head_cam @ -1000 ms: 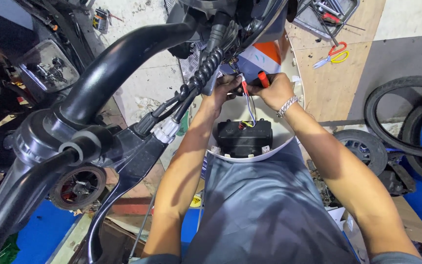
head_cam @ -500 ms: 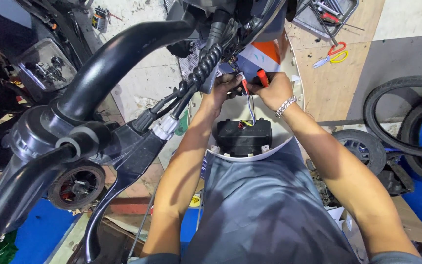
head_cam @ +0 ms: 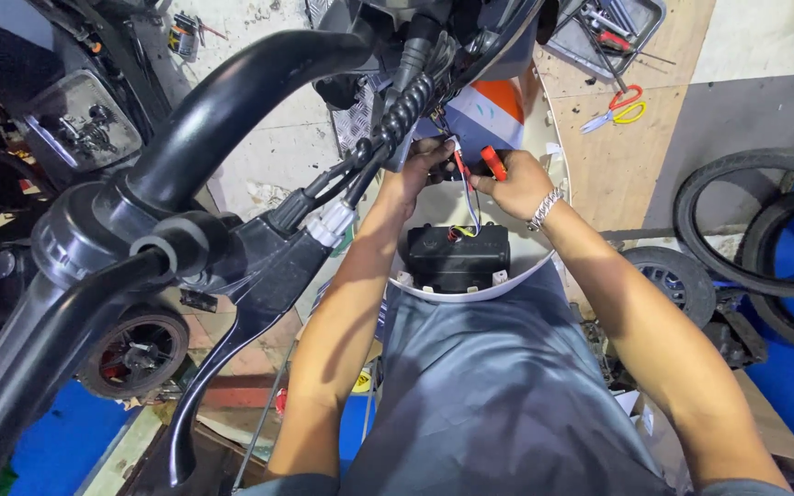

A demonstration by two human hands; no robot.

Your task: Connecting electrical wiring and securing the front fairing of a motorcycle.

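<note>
Gripping red-handled tool (head_cam: 493, 163) in right hand (head_cam: 516, 184), left hand (head_cam: 420, 170) beside wires (head_cam: 467, 197)

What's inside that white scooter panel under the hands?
Inside the white panel sits a black box-shaped unit with red, yellow and white wires running up to both hands. What lies beneath the unit is covered.

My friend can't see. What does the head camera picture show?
Two bare hands work on wires under a scooter's front: the right hand holds a red-handled tool, the left hand pinches the wires. A black handlebar fills the left, and scissors lie on the floor.
</note>
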